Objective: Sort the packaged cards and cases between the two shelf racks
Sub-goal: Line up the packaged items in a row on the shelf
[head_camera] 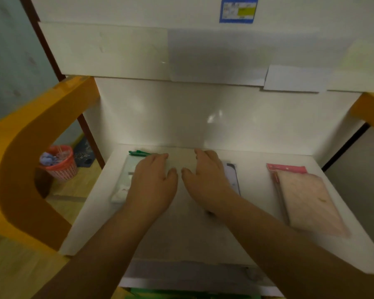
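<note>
A: Where are the packages?

B: Three lie flat on the white shelf (257, 212). The green-topped pack (125, 180) is under the left hand (153, 182), the clear case (232, 178) is under the right hand (207, 180), and the pink pack (306, 197) lies well apart on the right.

A: How do the hands grip?

B: Both rest with relaxed fingers on top; neither is pinching.

A: Which step is it?

B: I think it is placing or picking. The next move needs fingers curling under an edge to lift.
</note>
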`<state>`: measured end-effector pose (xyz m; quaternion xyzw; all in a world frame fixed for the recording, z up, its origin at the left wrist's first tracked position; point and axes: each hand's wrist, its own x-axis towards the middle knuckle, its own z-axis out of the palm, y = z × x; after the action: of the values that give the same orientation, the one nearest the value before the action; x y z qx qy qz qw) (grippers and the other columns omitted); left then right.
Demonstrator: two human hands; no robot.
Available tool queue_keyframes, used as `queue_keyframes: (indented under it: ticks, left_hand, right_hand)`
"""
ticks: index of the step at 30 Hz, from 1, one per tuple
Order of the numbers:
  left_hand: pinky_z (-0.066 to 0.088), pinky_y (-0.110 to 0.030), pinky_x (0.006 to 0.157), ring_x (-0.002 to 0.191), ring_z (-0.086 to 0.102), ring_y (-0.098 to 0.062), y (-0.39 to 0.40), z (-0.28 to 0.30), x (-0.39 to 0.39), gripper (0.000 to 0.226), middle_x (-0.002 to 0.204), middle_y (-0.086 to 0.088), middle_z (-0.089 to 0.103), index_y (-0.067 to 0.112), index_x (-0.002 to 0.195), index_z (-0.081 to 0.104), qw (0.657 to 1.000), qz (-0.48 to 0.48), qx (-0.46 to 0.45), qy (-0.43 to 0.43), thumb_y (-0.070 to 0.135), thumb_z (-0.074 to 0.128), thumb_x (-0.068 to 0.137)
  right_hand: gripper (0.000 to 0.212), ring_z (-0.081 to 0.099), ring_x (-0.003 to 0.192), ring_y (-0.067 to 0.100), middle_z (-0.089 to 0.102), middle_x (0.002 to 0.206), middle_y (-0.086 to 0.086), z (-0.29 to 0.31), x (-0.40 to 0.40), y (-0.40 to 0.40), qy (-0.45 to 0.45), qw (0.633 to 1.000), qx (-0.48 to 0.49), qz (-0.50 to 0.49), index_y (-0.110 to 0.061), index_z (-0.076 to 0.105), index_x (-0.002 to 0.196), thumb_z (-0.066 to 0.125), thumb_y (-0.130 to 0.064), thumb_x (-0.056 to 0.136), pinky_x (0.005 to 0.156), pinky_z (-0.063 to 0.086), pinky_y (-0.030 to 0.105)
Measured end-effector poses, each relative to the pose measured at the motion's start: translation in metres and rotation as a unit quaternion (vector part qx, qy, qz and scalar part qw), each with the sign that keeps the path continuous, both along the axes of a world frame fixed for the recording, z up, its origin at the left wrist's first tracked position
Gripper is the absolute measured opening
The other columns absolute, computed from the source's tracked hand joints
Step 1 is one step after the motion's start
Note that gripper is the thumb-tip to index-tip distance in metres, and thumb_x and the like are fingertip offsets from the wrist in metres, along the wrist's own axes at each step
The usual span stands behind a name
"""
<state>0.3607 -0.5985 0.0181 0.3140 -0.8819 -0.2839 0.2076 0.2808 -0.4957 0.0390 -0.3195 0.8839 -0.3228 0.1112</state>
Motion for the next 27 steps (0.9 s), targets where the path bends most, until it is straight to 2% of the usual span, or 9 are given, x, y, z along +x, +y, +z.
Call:
queue_keyframes:
  ticks: [3, 6, 9, 11, 13, 17, 21, 24, 27]
  left_hand:
    - [0.023, -0.031, 0.113, 0.138, 0.035, -0.021, 0.025, 0.0, -0.014, 0.049, 0.151, -0.006, 0.041, 0.015, 0.146, 0.04, 0.997, -0.037, 0.057, -0.029, 0.027, 0.048, 0.099]
    - [0.018, -0.023, 0.109, 0.138, 0.031, -0.019, 0.048, 0.001, -0.028, 0.047, 0.152, 0.001, 0.033, 0.012, 0.146, 0.037, 0.989, -0.112, 0.066, -0.073, 0.023, 0.045, 0.101]
    - [0.035, -0.034, 0.107, 0.12, 0.051, -0.023, 0.061, -0.01, -0.037, 0.034, 0.135, 0.001, 0.053, 0.012, 0.131, 0.055, 0.976, -0.169, 0.104, -0.091, 0.019, 0.049, 0.098]
    - [0.051, -0.044, 0.093, 0.103, 0.062, -0.021, 0.065, -0.018, -0.04, 0.033, 0.115, -0.002, 0.066, 0.017, 0.123, 0.057, 0.973, -0.146, 0.158, -0.078, 0.028, 0.053, 0.092]
    - [0.054, -0.042, 0.087, 0.1, 0.063, -0.018, 0.068, -0.024, -0.042, 0.037, 0.111, 0.001, 0.066, 0.02, 0.125, 0.052, 0.97, -0.137, 0.195, -0.055, 0.03, 0.055, 0.09]
    - [0.051, -0.022, 0.075, 0.097, 0.062, -0.013, 0.07, -0.023, -0.049, 0.037, 0.113, 0.0, 0.065, 0.02, 0.127, 0.053, 0.953, -0.112, 0.279, -0.035, 0.016, 0.062, 0.091]
    - [0.055, -0.027, 0.057, 0.079, 0.069, -0.018, 0.065, -0.014, -0.057, 0.044, 0.113, -0.013, 0.067, 0.011, 0.13, 0.051, 0.891, -0.016, 0.453, 0.001, 0.015, 0.066, 0.089]
    - [0.056, -0.028, 0.051, 0.067, 0.072, -0.022, 0.062, -0.01, -0.062, 0.025, 0.093, -0.016, 0.073, 0.005, 0.107, 0.061, 0.86, 0.006, 0.51, -0.001, 0.019, 0.068, 0.088]
    - [0.059, -0.032, 0.056, 0.068, 0.073, -0.026, 0.065, -0.012, -0.066, 0.028, 0.085, -0.017, 0.074, 0.0, 0.105, 0.064, 0.854, -0.011, 0.52, -0.004, 0.018, 0.073, 0.085]
  right_hand:
    - [0.052, 0.036, 0.135, 0.024, 0.038, 0.145, 0.005, 0.0, -0.016, 0.018, 0.013, 1.0, 0.008, -0.021, -0.013, 0.039, 0.145, 0.052, -0.026, 0.096, 0.103, 0.023, 0.024]
    - [0.057, 0.035, 0.138, 0.027, 0.036, 0.148, 0.009, -0.005, -0.033, 0.034, -0.024, 0.998, 0.009, -0.065, -0.01, 0.036, 0.148, 0.053, -0.02, 0.094, 0.108, 0.032, 0.03]
    - [0.063, 0.038, 0.134, 0.029, 0.037, 0.144, 0.011, -0.016, -0.043, 0.054, -0.057, 0.989, 0.027, -0.131, -0.012, 0.036, 0.147, 0.06, -0.026, 0.091, 0.102, 0.039, 0.034]
    - [0.048, 0.049, 0.122, 0.029, 0.049, 0.13, 0.012, -0.024, -0.046, 0.066, -0.094, 0.984, 0.034, -0.149, -0.015, 0.049, 0.132, 0.06, -0.035, 0.09, 0.096, 0.044, 0.035]
    - [0.036, 0.061, 0.106, 0.024, 0.06, 0.119, 0.008, -0.032, -0.045, 0.074, -0.167, 0.976, 0.018, -0.142, -0.018, 0.056, 0.117, 0.06, -0.039, 0.088, 0.091, 0.054, 0.037]
    - [0.031, 0.065, 0.091, 0.011, 0.068, 0.109, 0.002, -0.039, -0.04, 0.084, -0.211, 0.968, -0.03, -0.13, -0.02, 0.06, 0.12, 0.061, -0.032, 0.092, 0.067, 0.053, 0.022]
    - [0.032, 0.064, 0.088, 0.008, 0.069, 0.115, 0.003, -0.038, -0.04, 0.09, -0.254, 0.955, -0.071, -0.135, -0.018, 0.058, 0.124, 0.063, -0.027, 0.093, 0.058, 0.05, 0.014]
    - [0.035, 0.066, 0.093, 0.01, 0.069, 0.118, 0.003, -0.039, -0.042, 0.097, -0.288, 0.943, -0.101, -0.132, -0.017, 0.057, 0.127, 0.065, -0.023, 0.093, 0.063, 0.053, 0.016]
    - [0.038, 0.068, 0.097, 0.014, 0.069, 0.116, 0.002, -0.038, -0.043, 0.105, -0.319, 0.932, -0.118, -0.124, -0.018, 0.057, 0.127, 0.068, -0.023, 0.091, 0.077, 0.059, 0.027]
